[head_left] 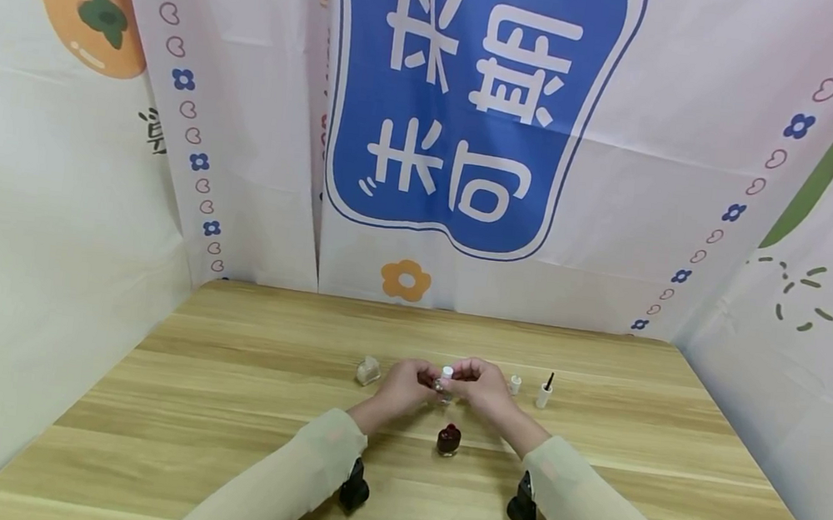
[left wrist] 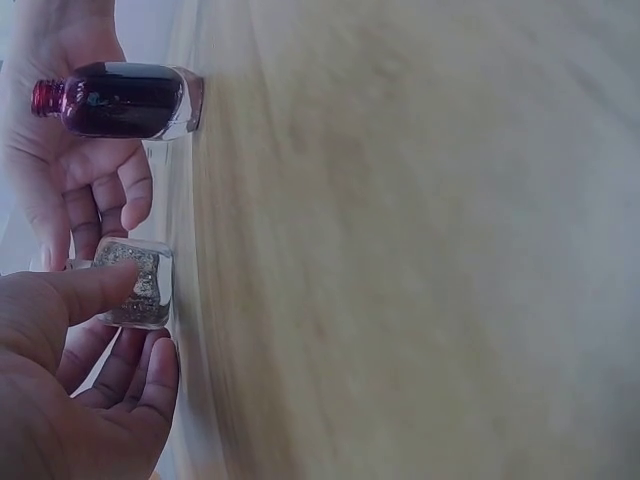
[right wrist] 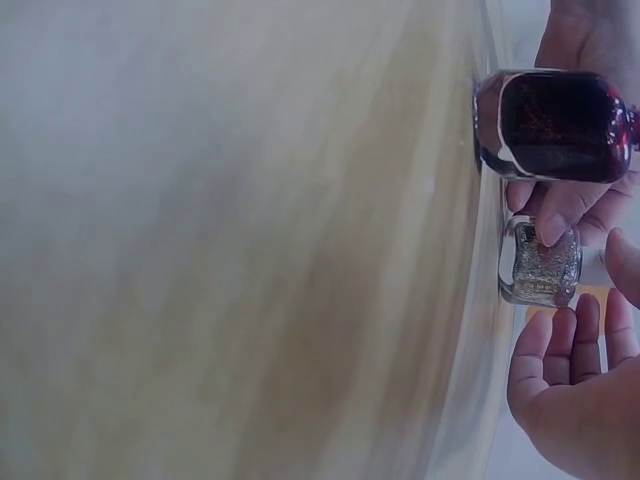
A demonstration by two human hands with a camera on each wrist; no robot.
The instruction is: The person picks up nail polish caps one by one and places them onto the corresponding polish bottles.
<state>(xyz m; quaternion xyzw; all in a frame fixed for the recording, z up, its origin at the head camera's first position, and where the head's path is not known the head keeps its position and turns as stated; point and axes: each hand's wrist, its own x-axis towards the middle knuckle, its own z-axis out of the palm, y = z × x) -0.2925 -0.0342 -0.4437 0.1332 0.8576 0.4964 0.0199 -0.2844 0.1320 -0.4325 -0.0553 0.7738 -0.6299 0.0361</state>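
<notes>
A small nail polish bottle with silver glitter (left wrist: 150, 298) stands upright on the table between both hands. My left hand (head_left: 407, 383) grips its glass body, thumb pressed on the near side. With thumb and fingers, my right hand (head_left: 481, 383) pinches the white cap (head_left: 447, 372) at the bottle's top; whether the cap is loose on the neck cannot be seen. Closer to me stands a dark red nail polish bottle (head_left: 448, 440), uncapped, its threaded neck bare in the left wrist view. Neither hand touches it.
Left of the hands sits a pale, clear nail polish bottle (head_left: 368, 371). To the right stand a white cap (head_left: 544, 395) with its dark brush pointing up and a smaller white piece (head_left: 515, 384). A printed cloth (head_left: 267, 246) hangs behind the wooden table (head_left: 239, 377).
</notes>
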